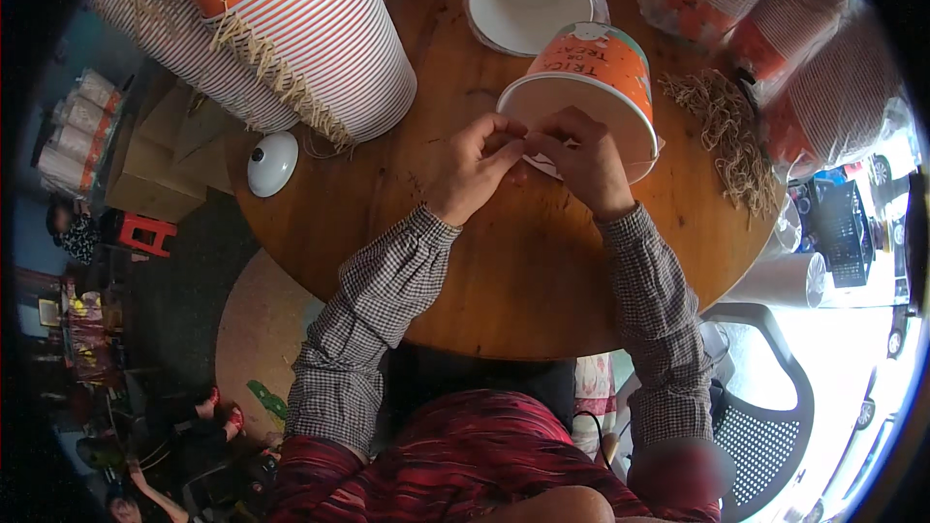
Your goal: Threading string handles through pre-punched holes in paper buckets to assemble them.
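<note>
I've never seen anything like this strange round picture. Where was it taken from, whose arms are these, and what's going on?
There's no robot here, just a person with bare hands and checked sleeves. A wide fisheye camera on the person's head looks down, so straight edges bend near the rim.

On the wooden table, an orange-printed bucket is tipped with its open mouth toward the person. The left hand and right hand meet at its rim, fingertips close together; anything pinched there is too small to make out.

At left stand tall nested bucket stacks and a white dome-shaped lid. A white-lined container lies beyond, a tangle of twine at right, near plastic-wrapped bucket stacks.
</note>
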Available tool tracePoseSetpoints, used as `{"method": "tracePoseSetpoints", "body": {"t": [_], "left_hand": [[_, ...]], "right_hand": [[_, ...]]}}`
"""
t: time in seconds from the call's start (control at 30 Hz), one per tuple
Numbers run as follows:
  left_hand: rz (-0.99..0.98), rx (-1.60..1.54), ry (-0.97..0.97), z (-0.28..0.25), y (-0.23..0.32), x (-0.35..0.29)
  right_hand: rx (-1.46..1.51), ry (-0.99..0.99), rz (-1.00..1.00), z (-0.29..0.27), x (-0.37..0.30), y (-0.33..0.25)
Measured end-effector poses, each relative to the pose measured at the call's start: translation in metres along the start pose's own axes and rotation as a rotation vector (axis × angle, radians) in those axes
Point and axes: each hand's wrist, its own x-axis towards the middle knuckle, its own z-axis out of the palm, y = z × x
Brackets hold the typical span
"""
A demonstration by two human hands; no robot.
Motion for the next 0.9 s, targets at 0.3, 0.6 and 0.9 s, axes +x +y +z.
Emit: {"method": "tracePoseSetpoints", "body": {"t": [0.3, 0.6, 0.9], "left_hand": [[0.169, -0.008, 0.004, 0.001, 0.000, 0.002], [0.187, -0.021, 0.064, 0.000, -0.002, 0.001], [0.236, 0.028, 0.166, 0.002, -0.006, 0.001]], "right_hand": [[0.197, 0.014, 0.298, -0.004, 0.001, -0.012], [0.267, -0.030, 0.207, 0.000, -0.003, -0.008], [0.143, 0.023, 0.104, 0.008, -0.003, -0.005]]}}
